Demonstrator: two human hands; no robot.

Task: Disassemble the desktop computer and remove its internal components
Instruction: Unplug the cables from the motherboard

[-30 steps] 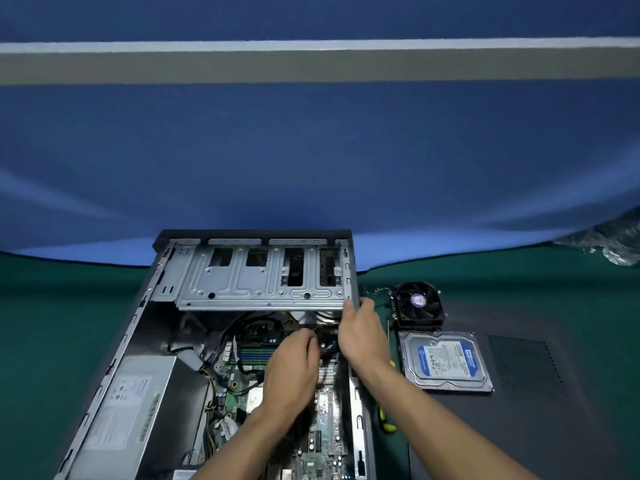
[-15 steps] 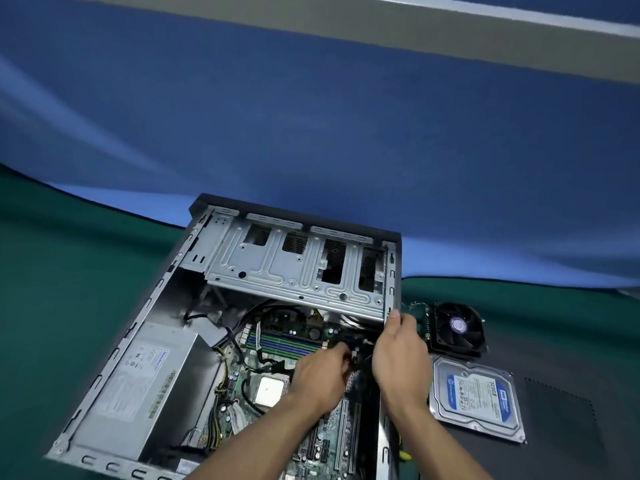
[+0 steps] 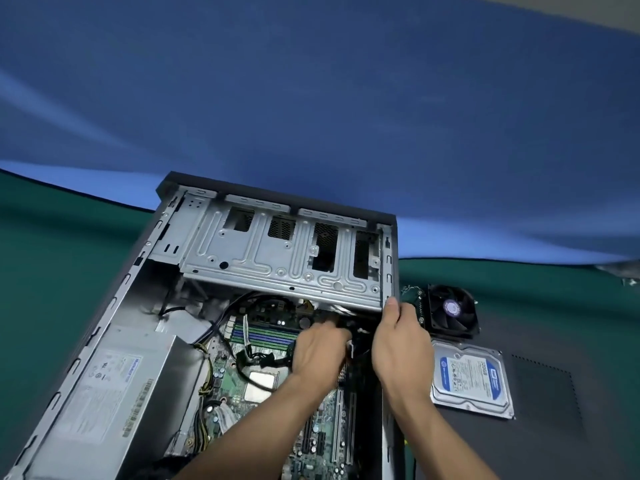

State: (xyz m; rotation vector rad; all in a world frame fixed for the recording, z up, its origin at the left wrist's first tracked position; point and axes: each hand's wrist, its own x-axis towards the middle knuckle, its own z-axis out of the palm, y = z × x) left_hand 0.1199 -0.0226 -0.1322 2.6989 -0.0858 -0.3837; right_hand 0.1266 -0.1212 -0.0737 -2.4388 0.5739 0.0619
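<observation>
While the view has tilted and drawn nearer over 1 second, both hands have stayed put, so the cable work continues. Inside the case [image 3: 114,323], the left hand [image 3: 320,351] curls around black cables [image 3: 256,358]; the right hand [image 3: 398,344] grips its wall. Power supply [image 3: 104,393] and motherboard [image 3: 263,344] remain; fan [image 3: 450,311] and hard drive [image 3: 469,377] lie outside.

two bare forearms come in from the bottom edge, each ending in a bare hand: the left hand [image 3: 320,351] and the right hand [image 3: 401,344]. no sleeve shows on either arm up to the edge of the view. no glove, ring, watch or wristband shows on either hand or wrist. fingernails on the right hand look short and plain.
</observation>
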